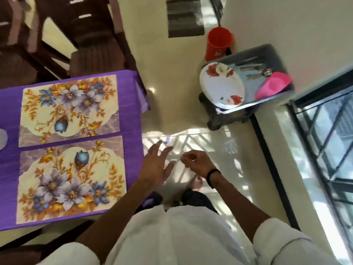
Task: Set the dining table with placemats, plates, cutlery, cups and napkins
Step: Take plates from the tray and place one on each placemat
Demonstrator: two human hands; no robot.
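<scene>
— Purple cloth (129, 104) on the bench (3, 222), and two floral mats (68, 106) already down, one beside the other, near the edge by the person. That much of the setting looks done to me.

— And the rest?

— Nothing sits on either mat yet. The plates (221, 87) are in a stack on a tray (271, 52) over on a dark stool (225, 117) by the window, well apart from the bench. Cutlery (252, 70) lies on the same tray beside the stack, and something pink (273, 85) next to that; napkins, maybe, but it's too blurred for me to say. An orange cup (219, 44) stands behind the tray.

— What are the hands doing?

— Both hang over the floor between bench and stool. The left hand (156, 165) has its fingers spread and straight, nothing in its grip. The right hand (196, 161) has its fingers loosely curled, and I see nothing in it either.

— So early days?

— I'd judge so: mats laid at this end, plates, cutlery, cups and napkins all to come. A pale round edge (2, 138) shows at the bench's far left, cut off, so I can't tell what's set there.
</scene>
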